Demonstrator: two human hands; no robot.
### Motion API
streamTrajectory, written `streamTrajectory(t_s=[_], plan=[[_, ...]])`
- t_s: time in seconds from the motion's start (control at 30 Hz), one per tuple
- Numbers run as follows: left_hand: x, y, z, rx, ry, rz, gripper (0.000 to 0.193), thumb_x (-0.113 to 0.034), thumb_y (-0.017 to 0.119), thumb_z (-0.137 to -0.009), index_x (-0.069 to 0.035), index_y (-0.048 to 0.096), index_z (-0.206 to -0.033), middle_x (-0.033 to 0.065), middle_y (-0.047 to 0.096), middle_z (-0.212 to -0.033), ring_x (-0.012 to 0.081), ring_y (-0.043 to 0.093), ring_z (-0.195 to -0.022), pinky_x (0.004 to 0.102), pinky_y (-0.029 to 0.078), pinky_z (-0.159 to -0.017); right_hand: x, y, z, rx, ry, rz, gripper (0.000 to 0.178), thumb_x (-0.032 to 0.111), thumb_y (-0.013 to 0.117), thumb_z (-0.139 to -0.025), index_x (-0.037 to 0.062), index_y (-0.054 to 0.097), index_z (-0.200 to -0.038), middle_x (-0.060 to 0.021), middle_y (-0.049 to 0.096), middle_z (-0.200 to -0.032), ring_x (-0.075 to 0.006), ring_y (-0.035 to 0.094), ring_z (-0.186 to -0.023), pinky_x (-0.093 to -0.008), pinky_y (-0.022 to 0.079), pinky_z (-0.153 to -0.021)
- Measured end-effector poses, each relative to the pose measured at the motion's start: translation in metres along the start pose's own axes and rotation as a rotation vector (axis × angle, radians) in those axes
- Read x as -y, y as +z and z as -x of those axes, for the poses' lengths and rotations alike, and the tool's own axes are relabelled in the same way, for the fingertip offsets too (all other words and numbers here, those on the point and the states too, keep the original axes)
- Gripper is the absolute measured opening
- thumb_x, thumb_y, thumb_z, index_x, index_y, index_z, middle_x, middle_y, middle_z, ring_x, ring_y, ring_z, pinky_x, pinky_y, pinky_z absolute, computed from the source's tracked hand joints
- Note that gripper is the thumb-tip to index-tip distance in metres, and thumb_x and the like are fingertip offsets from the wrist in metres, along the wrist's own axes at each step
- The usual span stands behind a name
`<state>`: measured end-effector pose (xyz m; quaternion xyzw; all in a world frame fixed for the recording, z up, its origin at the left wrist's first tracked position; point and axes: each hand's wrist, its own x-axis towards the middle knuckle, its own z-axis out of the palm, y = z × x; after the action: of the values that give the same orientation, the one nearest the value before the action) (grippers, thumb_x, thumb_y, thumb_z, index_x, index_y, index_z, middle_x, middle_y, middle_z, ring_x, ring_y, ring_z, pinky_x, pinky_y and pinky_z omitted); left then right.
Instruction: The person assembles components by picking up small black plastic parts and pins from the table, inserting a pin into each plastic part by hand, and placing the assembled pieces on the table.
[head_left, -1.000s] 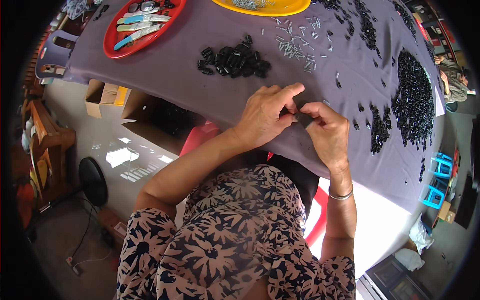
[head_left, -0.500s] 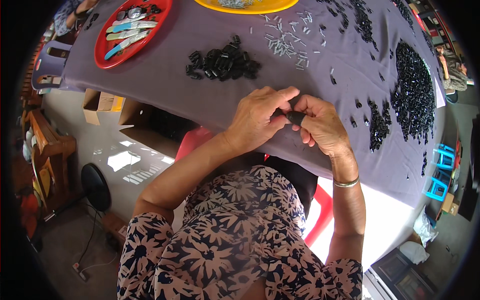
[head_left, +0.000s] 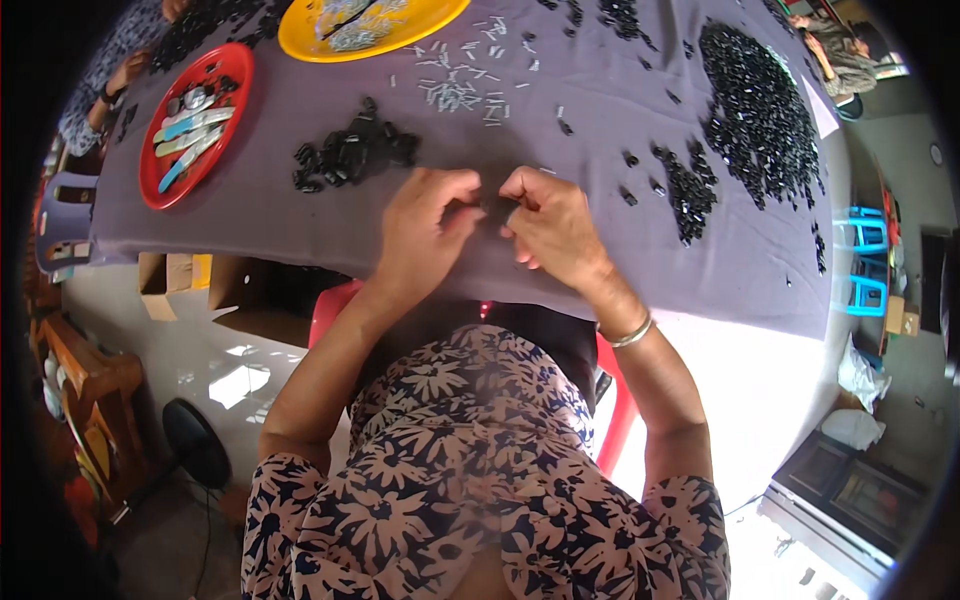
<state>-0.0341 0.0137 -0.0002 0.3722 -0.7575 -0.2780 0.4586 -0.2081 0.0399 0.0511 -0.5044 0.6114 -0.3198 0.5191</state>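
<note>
Over the near edge of the purple-grey tablecloth [head_left: 460, 270], my left hand [head_left: 420, 235] is curled, its thumb and fingers bent toward each other. A short gap separates it from my right hand [head_left: 555, 225], whose fingers are folded in, with a bracelet on that wrist. Anything in either hand is hidden or too small to make out. Just beyond my left hand lies a small pile of short black tube-like pieces [head_left: 350, 155]. Slim clear-silver pieces [head_left: 450, 95] are scattered farther off, ahead of both hands. A smaller heap of black pieces [head_left: 688, 195] lies right of my right hand.
A red tray [head_left: 235, 105] at left carries blue- and white-handled tools. The yellow tray [head_left: 375, 45] at the far side holds silver pieces. A large black heap [head_left: 760, 115] spreads at right. Another person's hand [head_left: 128, 70] is at far left; open cardboard boxes [head_left: 260, 300] stand below the table.
My hands have moved apart from each other. The black piece that showed at my right thumb is no longer visible. The whole view has shifted, so the table's things appear farther left.
</note>
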Motion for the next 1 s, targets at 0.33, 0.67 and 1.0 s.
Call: streamTrajectory(t_s=[0.33, 0.67, 1.0], plan=[[0.021, -0.040, -0.023, -0.280, 0.033, -0.533, 0.022, -0.007, 0.072, -0.079, -0.011, 0.067, -0.100, 0.0024, 0.064, -0.098, 0.0266, 0.058, -0.093, 0.0358, 0.042, -0.081, -0.052, -0.026, 0.077, -0.146, -0.396, 0.053, 0.037, 0.030, 0.058, -0.098, 0.0006, 0.059, -0.075, 0.0006, 0.050, -0.055, -0.0056, 0.046, -0.045, -0.0242, 0.036, -0.042], [-0.008, -0.004, -0.006, -0.147, 0.039, 0.003, 0.023, -0.003, 0.073, -0.082, -0.001, 0.065, -0.103, 0.0085, 0.063, -0.090, 0.0159, 0.060, -0.077, 0.0267, 0.048, -0.067, -0.042, -0.082, 0.031, -0.400, -0.405, -0.147, 0.048, 0.024, 0.050, -0.100, 0.0065, 0.037, -0.058, 0.0019, 0.034, -0.054, -0.0071, 0.028, -0.049, -0.0251, 0.021, -0.046], [-0.007, -0.013, -0.006, 0.077, -0.256, 0.220, 0.031, -0.012, 0.068, -0.091, 0.003, 0.056, -0.067, -0.0010, 0.046, -0.054, 0.0020, 0.039, -0.053, 0.0220, 0.034, -0.046, -0.017, -0.073, -0.050, -0.459, -0.570, 0.900, 0.025, -0.003, 0.056, -0.075, 0.0033, 0.068, -0.096, -0.0107, 0.066, -0.091, -0.0260, 0.067, -0.082, -0.0324, 0.052, -0.073]])
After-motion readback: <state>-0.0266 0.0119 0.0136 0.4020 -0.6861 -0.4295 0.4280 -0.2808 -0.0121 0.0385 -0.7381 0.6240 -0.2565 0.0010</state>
